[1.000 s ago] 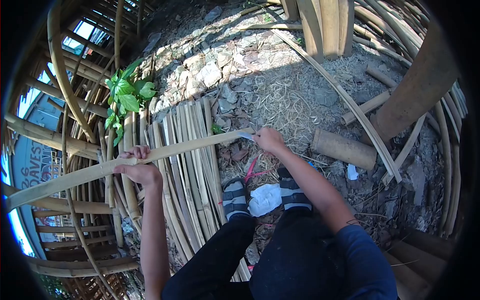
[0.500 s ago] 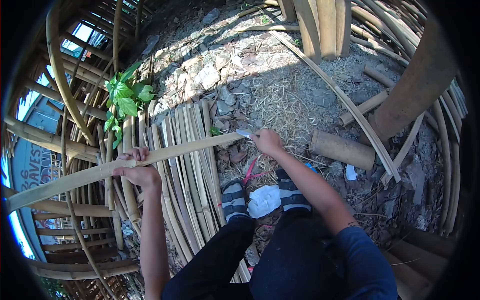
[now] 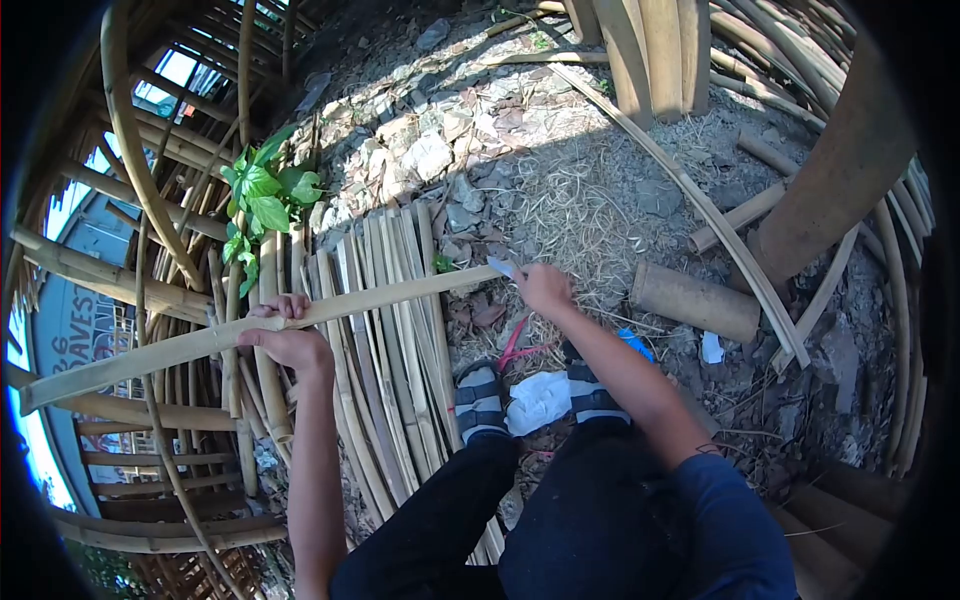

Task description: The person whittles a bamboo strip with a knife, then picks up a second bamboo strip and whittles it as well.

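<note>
A long split bamboo strip [image 3: 170, 348] runs slantwise across the view, its right end higher than its left. My left hand [image 3: 283, 335] is closed around it near the middle, thumb and fingers wrapped over the edges. At the strip's right end, my right hand [image 3: 546, 291] grips a knife [image 3: 502, 267], whose short pale blade lies right at the strip's tip. The knife's handle is hidden inside my fingers. Below the strip, several split bamboo slats [image 3: 392, 370] lie side by side on the ground.
A cut bamboo section [image 3: 695, 301] lies on the ground at right, near a thick bamboo post [image 3: 840, 170]. White crumpled paper [image 3: 538, 402] is between my sandals [image 3: 480, 403]. A bamboo lattice fence [image 3: 130, 280] and a leafy plant [image 3: 262, 195] stand at left.
The whole view has shifted slightly to the right. The knife blade is tilted a little more steeply at the strip's end. Both hands keep their holds.
</note>
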A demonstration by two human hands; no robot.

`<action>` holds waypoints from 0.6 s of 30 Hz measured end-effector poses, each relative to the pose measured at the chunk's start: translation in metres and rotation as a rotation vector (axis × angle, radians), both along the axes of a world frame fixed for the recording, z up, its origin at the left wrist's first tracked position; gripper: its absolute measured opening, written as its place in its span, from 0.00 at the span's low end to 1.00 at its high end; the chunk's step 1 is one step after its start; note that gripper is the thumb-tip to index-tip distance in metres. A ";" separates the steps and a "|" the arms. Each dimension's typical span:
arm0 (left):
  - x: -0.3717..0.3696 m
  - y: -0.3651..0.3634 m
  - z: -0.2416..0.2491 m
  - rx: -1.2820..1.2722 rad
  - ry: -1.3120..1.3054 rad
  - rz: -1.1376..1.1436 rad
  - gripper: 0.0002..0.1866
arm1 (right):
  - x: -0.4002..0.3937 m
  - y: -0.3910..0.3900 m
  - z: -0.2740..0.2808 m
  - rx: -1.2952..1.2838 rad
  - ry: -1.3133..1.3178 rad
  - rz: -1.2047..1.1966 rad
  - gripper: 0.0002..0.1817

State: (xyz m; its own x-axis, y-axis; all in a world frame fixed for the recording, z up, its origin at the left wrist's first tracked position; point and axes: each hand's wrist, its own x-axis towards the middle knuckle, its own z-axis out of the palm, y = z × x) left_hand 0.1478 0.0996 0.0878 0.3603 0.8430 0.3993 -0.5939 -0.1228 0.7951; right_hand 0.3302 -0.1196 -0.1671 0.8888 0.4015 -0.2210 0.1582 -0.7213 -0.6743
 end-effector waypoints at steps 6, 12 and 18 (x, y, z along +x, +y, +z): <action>0.002 -0.002 0.003 -0.023 0.018 0.034 0.36 | -0.005 0.008 -0.005 0.074 -0.057 0.065 0.19; 0.003 -0.002 0.002 0.046 0.023 -0.004 0.36 | -0.009 -0.006 0.053 0.389 0.034 0.265 0.18; 0.004 0.001 0.003 0.009 0.024 0.002 0.37 | -0.009 -0.011 0.068 0.289 -0.011 0.259 0.18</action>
State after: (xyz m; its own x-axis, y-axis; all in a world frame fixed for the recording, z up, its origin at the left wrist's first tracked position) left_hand 0.1521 0.1004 0.0908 0.3686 0.8400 0.3981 -0.5741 -0.1311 0.8082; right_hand 0.3214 -0.1306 -0.0995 0.7512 0.6576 -0.0572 0.3185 -0.4369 -0.8412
